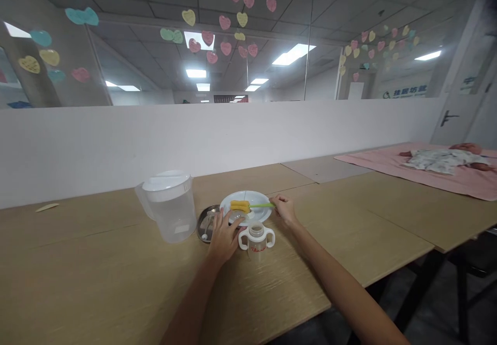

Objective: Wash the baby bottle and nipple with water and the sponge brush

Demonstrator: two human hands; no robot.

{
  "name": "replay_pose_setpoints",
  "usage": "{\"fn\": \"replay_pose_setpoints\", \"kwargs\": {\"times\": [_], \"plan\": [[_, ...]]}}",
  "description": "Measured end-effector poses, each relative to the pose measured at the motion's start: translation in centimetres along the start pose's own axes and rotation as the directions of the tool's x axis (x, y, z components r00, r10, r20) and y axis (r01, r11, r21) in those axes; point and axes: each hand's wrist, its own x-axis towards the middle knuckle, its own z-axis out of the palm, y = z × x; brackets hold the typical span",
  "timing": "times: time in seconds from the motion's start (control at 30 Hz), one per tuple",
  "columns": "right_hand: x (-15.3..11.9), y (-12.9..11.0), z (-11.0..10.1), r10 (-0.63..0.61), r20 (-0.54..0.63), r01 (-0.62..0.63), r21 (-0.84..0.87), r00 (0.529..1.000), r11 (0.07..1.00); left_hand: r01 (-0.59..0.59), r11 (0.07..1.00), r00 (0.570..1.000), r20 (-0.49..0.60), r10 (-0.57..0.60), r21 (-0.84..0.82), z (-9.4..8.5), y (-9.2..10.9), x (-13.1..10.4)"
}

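A white plate [259, 198] lies on the wooden table with a yellow sponge-like piece [239, 206] on it. My right hand [284, 209] pinches a thin green stick [261, 205] whose far end reaches the yellow piece. At the plate's near left edge, my left hand [225, 235] has its fingers around a clear, dome-like object [238, 215], too small to make out fully. Just in front of the plate stands a small bottle [257, 241] with two white handles and an open top. A metal dish [202, 224] holding a white-tipped item is left of my left hand.
A clear lidded pitcher [174, 213] stands left of the metal dish. At the far right, a doll-like figure in patterned clothing [437, 160] lies on a pink cloth [388, 160]. A white wall with glass above runs behind the table [116, 272].
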Motion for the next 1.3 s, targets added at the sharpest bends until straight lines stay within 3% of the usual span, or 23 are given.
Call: {"fn": "replay_pose_setpoints", "kwargs": {"times": [0.3, 0.63, 0.83, 1.03, 1.13, 1.23, 1.3], "plan": [[0.1, 0.2, 0.2, 0.029, -0.050, -0.025, 0.079, 0.998, 0.997, 0.072, 0.997, 0.997, 0.006, -0.072, 0.011, -0.3, 0.4, 0.3], [0.9, 0.8, -0.6, 0.060, -0.294, -0.024, 0.124, 0.954, 0.992, 0.049, 0.998, 0.997, -0.061, -0.047, 0.033, -0.4, 0.4, 0.3], [1.1, 0.8, -0.9, 0.084, -0.346, -0.034, 0.148, 0.935, 0.988, 0.071, 0.997, 0.992, -0.109, -0.069, 0.021, -0.3, -0.1, 0.1], [0.7, 0.3, -0.5, 0.136, -0.197, -0.099, 0.184, 0.971, 0.978, 0.190, 0.973, 0.964, -0.163, -0.210, -0.128, -0.3, 0.2, 0.2], [0.4, 0.0, -0.2, 0.141, -0.003, -0.137, 0.205, 0.990, 0.969, 0.192, 0.956, 0.958, -0.169, -0.231, -0.220, -0.5, 0.7, 0.2], [0.1, -0.3, -0.2, 0.119, 0.209, -0.166, 0.223, 0.971, 0.961, 0.180, 0.926, 0.952, -0.178, -0.248, -0.331, -0.9, 1.0, 0.3], [-0.1, -0.5, -0.3, 0.103, 0.279, -0.165, 0.206, 0.955, 0.965, 0.206, 0.890, 0.934, -0.190, -0.302, -0.406, -1.2, 1.1, 0.4]]}}
